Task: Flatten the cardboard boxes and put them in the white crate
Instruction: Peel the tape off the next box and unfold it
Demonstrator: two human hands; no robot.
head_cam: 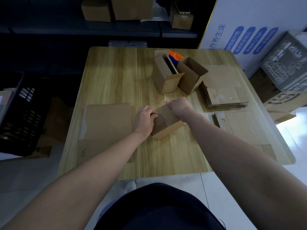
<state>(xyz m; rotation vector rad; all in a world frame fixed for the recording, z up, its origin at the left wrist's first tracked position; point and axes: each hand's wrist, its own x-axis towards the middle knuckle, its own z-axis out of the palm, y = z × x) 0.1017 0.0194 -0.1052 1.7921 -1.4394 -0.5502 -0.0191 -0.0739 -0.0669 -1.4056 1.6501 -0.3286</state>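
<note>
In the head view, the person holds a small cardboard box [166,121] between both hands, low on the wooden surface [116,72]. The left hand [144,119] curls its fingers over the box's left edge. The right hand [179,107] is fisted round the far upper edge, thumb pointing left. Both hands grip the box, which looks partly collapsed (the lit side panel below the right wrist keeps some height).

Just beyond the right hand stands a tall open box [166,78], with a second open box [191,77] beside it. To the right of that hand lies a stack of flattened boxes [224,98]. A flat cardboard sheet [106,120] lies just left of the left hand. The white crate [285,68] sits well off to the right of the right hand, past the edge of the surface, perched on printed cartons.

The step in hand appears to be the flattening itself. It would go best with the left hand anchoring its edge while the right pushes the top across, so the walls shear along their existing creases rather than buckle. The flaps should lie in line with the walls first. A firm open-palm press against the surface would then finish it. A panel crushed off its crease would likely leave a lumpy piece that sits badly in the crate.
</note>
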